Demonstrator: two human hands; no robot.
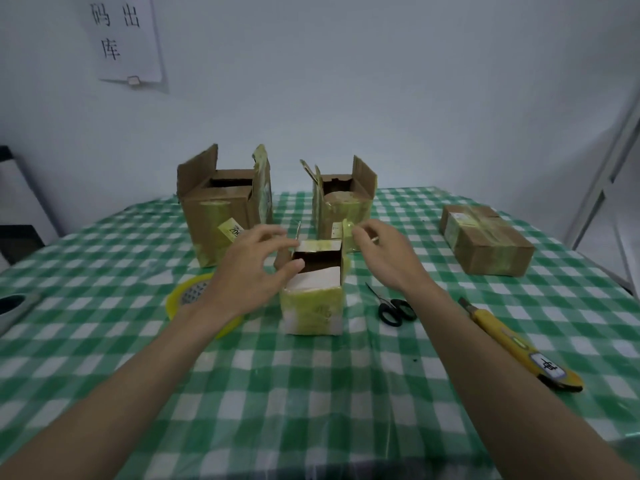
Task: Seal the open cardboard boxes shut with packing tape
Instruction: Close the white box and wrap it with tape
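Both forearms reach in from the near edge over the bench, covered w/ a green-and-white checked plastic cloth. Left hand hovers at the left side of the small open cardboard box wrapped in yellowish tape, fingers loosely curled, thumb just by the box's left rim; can't tell if it touches, and it grips nothing. Right hand is at the box's right upright flap, fingertips pinching or touching its top edge; blur makes that unclear. Box sits mid-bench, top open, white contents inside. Partly hidden under the left wrist: yellow roll of packing tape, lying flat. Just right of the small box: black-handled scissors, then a yellow utility knife w/ a white label bearing a dark character, not readable. Behind, two larger open brown cardboard boxes: the left one w/ a yellow sticker showing digits like "200", the right one w/ a small white label, illegible. Far right, a closed taped brown carton, well apart. On the wall, a white paper sign reads "出库码". At left edge, a grey object w/ a dark hole.
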